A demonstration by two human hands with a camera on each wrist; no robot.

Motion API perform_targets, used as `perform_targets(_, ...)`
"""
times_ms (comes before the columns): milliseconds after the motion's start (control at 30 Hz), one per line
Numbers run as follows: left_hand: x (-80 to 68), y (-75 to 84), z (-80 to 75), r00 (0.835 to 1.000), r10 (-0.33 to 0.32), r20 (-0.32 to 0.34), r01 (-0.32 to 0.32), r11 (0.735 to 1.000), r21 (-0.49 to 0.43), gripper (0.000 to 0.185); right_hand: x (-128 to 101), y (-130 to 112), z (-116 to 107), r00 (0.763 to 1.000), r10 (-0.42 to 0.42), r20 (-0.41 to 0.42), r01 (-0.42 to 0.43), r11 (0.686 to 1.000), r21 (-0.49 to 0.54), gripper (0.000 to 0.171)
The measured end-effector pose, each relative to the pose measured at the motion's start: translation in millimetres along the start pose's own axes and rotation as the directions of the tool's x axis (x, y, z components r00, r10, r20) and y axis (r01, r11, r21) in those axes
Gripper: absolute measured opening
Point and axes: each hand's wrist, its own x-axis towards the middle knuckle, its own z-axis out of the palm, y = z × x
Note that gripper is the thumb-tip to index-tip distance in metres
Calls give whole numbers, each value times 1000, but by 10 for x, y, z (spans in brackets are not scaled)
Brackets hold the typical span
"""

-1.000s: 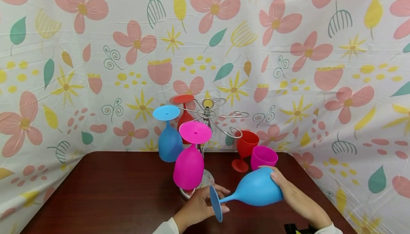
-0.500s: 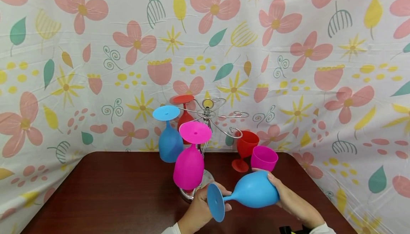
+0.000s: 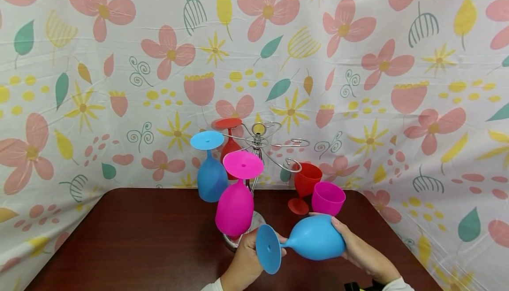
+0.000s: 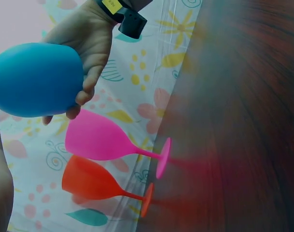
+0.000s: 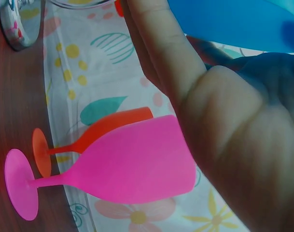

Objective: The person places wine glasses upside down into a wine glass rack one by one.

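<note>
A blue plastic wine goblet [image 3: 316, 237] lies tilted sideways in the air over the front of the table, its foot towards the left. My left hand [image 3: 243, 260] holds it by the stem, partly hidden behind the round foot. Around the mouth end of the bowl, my right hand [image 3: 359, 246] grips with the thumb on the near side. The left wrist view shows fingers of the right hand [image 4: 91, 53] wrapped about the blue bowl [image 4: 38, 79]. Behind the goblet stands a metal glass rack [image 3: 257, 140] with curled arms, some bearing no glass on the right side.
From the rack's left arms hang upside-down goblets: blue [image 3: 212, 178], magenta [image 3: 235, 209] and red [image 3: 229, 143]. An upright red goblet [image 3: 304, 182] and an upright magenta goblet [image 3: 328, 200] stand on the brown table [image 3: 131, 242] at the right. A floral cloth [image 3: 254, 83] hangs behind.
The held blue goblet has shifted slightly left and down, and its foot has turned more towards the camera. Both hands have moved with it; the left grips closer round the stem.
</note>
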Motion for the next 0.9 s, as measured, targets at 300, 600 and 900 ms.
perform_targets(300, 26, 183, -10, 999, 30, -36, -25, 991, 135, 25, 58, -15, -23, 991, -83, 101, 96, 986, -137, 53)
perform_targets(600, 58, 356, -23, 995, -59, -77, 72, 980, 185, 23, 67, -99, 205, 961, -264, 88, 277, 882, -382, 34)
perform_targets(900, 78, 447, -7, 993, -3, -117, 35, 962, 271, 34, 118, -307, 625, 750, -656, 89, 584, 593, -554, 31)
